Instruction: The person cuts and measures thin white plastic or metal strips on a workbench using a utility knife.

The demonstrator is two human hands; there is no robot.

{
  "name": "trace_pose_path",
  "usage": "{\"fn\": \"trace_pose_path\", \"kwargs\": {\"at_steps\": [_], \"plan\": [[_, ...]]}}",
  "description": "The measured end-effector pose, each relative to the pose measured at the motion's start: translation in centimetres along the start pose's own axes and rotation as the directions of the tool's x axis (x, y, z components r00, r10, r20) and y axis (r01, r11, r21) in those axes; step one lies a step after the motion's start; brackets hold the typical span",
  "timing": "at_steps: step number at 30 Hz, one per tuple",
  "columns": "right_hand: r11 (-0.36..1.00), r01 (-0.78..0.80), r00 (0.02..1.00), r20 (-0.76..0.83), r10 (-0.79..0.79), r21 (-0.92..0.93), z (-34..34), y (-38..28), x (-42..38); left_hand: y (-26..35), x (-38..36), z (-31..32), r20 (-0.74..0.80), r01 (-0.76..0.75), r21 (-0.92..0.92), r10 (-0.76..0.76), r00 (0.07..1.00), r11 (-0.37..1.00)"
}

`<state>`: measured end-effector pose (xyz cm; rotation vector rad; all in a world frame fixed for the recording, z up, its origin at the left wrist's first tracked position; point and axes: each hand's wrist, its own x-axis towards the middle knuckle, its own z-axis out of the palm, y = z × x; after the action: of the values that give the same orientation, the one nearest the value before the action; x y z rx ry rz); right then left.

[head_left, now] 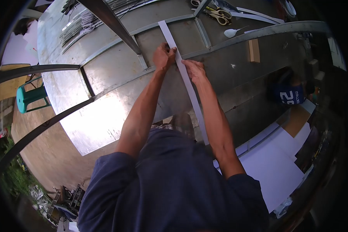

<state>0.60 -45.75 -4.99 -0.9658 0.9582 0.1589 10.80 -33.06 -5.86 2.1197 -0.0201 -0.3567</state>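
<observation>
A long, narrow white strip (168,34) crosses the metal frame and runs back toward my body, passing between my forearms. My left hand (164,57) pinches its left edge, thumb on top and fingers curled. A little nearer to me, my right hand (194,70) holds the right edge between thumb and fingers. Under the strip lies a ladder-like metal frame (116,87) with several crossbars, resting on the sheet-metal tabletop (228,71). The strip's near end is partly hidden by my right arm.
Scissors (221,17), a white pear-shaped bottle (231,33) and a brown block (254,50) lie beyond the hands. A metal bar (112,25) rises at upper left. A person in a blue shirt (288,94) is at right, near white sheets (274,162). A green stool (29,94) stands left.
</observation>
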Motion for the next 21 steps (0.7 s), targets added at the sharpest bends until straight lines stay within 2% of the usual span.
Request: {"fn": "trace_pose_path", "kwargs": {"at_steps": [3,21], "plan": [[1.000,-0.025,0.999,-0.042,0.025,-0.018,0.13,-0.04,0.37,-0.09,-0.01,0.03,0.002,0.004,0.015,-0.004,1.000,1.000],[1.000,-0.030,0.998,-0.047,0.030,-0.008,0.19,0.07,0.80,-0.13,-0.14,-0.09,-0.032,-0.045,0.036,0.046,0.998,0.998]]}}
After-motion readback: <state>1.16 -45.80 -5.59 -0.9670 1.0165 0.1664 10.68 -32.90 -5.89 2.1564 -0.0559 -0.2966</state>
